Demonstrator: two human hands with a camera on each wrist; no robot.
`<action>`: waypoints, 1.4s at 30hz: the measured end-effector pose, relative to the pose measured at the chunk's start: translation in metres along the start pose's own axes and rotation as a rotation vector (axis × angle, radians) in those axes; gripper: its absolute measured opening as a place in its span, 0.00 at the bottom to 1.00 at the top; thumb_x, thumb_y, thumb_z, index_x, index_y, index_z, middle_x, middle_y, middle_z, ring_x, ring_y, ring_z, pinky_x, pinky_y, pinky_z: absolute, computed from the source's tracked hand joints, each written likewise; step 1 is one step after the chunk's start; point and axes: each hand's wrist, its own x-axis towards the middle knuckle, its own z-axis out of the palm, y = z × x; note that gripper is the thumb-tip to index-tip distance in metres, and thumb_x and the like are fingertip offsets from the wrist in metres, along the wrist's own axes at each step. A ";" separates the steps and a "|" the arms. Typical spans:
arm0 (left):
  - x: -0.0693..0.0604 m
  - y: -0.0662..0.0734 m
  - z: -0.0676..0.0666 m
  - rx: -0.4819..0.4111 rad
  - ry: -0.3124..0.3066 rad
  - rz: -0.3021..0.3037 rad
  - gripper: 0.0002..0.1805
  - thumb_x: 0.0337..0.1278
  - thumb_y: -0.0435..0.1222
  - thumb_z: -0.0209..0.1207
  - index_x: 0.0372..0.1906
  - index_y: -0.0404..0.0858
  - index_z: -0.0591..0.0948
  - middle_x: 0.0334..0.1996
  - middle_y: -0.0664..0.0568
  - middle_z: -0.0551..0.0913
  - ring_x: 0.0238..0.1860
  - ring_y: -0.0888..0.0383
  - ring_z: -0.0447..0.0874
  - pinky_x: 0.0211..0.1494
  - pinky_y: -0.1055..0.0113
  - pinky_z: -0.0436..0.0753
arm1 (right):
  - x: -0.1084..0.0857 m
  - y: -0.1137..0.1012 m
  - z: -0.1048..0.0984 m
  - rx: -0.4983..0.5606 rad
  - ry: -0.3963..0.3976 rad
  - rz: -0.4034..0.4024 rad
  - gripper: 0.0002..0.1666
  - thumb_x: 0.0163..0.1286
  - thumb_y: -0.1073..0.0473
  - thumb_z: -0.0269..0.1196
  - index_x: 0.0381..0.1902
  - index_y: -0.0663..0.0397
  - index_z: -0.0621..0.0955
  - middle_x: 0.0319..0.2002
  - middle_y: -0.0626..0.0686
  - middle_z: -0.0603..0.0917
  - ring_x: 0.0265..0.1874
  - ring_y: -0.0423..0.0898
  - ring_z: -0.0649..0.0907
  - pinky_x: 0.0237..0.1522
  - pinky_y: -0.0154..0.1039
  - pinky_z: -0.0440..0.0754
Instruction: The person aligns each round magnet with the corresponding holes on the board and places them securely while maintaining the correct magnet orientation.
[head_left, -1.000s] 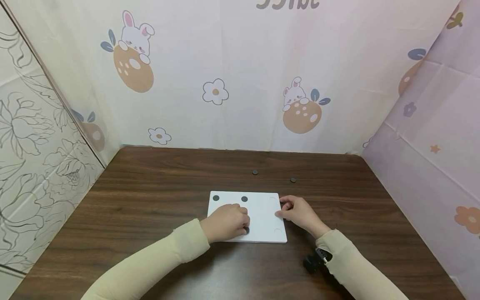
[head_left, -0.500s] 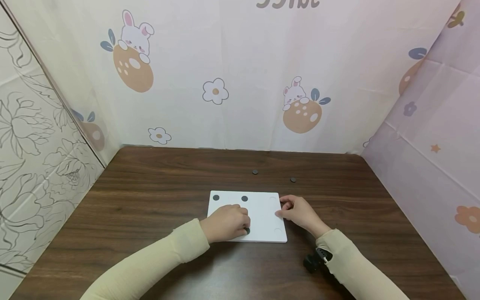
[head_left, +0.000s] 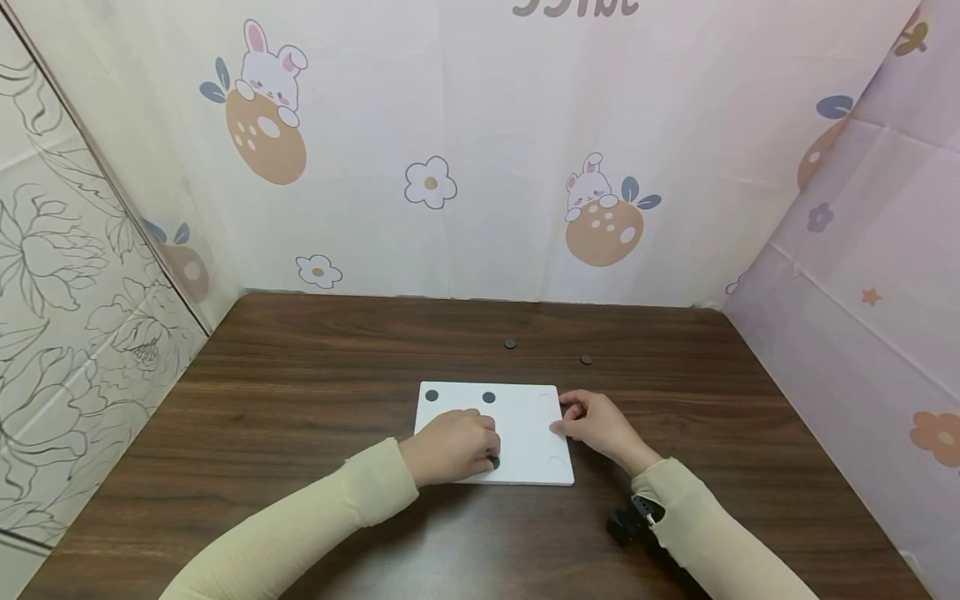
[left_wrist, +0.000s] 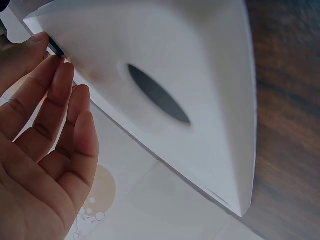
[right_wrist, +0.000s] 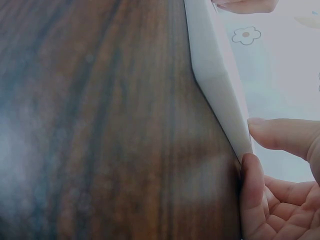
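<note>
Head view — left hand (head_left: 452, 447) pinches 1 dark disc (head_left: 495, 462) at the white board (head_left: 525, 437), while right hand (head_left: 600, 427) grips its edge, presumably for steadiness.

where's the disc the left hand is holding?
In the head view, the dark disc is pinched by the left hand midway along the near side of the white board, directly across from the far-side middle disc.
</note>
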 end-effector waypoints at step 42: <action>-0.016 -0.030 -0.011 -0.220 0.130 -0.304 0.14 0.59 0.44 0.65 0.46 0.42 0.85 0.42 0.55 0.84 0.44 0.57 0.84 0.47 0.63 0.83 | 0.001 0.000 0.000 -0.009 0.006 0.007 0.30 0.60 0.59 0.71 0.58 0.64 0.77 0.30 0.51 0.79 0.26 0.44 0.73 0.29 0.35 0.71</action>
